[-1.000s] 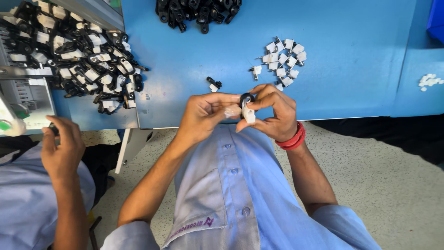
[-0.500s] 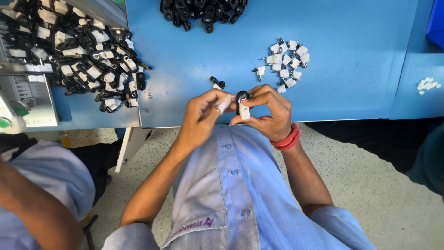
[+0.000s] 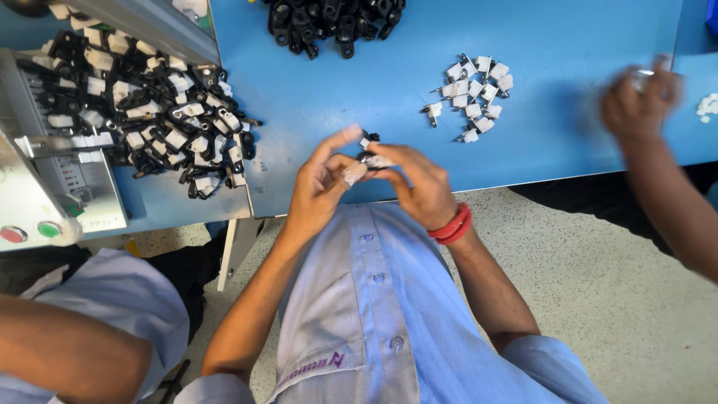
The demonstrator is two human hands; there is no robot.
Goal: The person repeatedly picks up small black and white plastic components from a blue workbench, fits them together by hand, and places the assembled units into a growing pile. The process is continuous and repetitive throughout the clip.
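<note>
My left hand (image 3: 318,187) and my right hand (image 3: 420,183) meet in front of my chest at the edge of the blue table (image 3: 568,150). Together they pinch a small part (image 3: 371,160), black with a white piece, between thumbs and fingertips. My right wrist wears a red band (image 3: 451,224). A loose small black-and-white piece (image 3: 368,139) lies on the table just beyond my fingers. Farther right is a small heap of white parts (image 3: 473,97).
A big pile of assembled black-and-white parts (image 3: 161,123) lies at the left by a grey machine with red and green buttons (image 3: 30,230). Black parts (image 3: 329,19) sit at the far edge. A co-worker's hand (image 3: 636,97) reaches in at right; another person's arm (image 3: 67,352) at lower left.
My hands have stayed together on the part, turning it. A co-worker's hand has come into view at the right over the table. The person at left has shifted.
</note>
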